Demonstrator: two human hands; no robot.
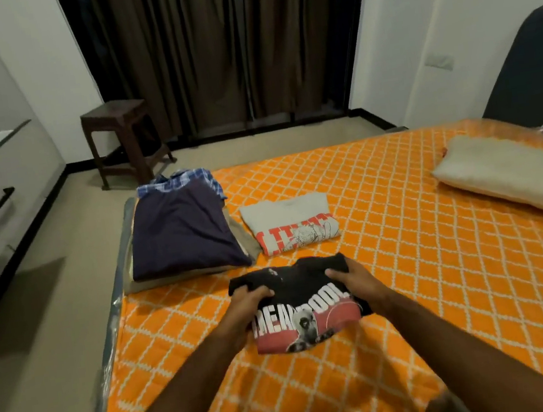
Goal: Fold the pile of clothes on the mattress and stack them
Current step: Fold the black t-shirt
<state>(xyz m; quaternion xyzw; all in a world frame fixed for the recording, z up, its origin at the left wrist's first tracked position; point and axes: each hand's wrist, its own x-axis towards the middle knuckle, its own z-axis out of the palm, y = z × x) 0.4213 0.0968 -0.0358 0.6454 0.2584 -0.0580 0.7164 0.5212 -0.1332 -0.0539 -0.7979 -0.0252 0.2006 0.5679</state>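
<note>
Head view: both hands hold a folded black T-shirt just above or on the orange mattress. The left hand grips its left edge with curled fingers and the right hand grips the right edge, so the shirt's long axis runs away from the person between the two hands. Straight ahead and just beyond it lies a folded grey T-shirt; ahead and to the left, nearer the left hand, sits the stack of folded clothes, a dark purple piece on top. My judgement is that the black shirt is folded and goes forward next, onto one of those two. A pillow lies well apart on the right.
</note>
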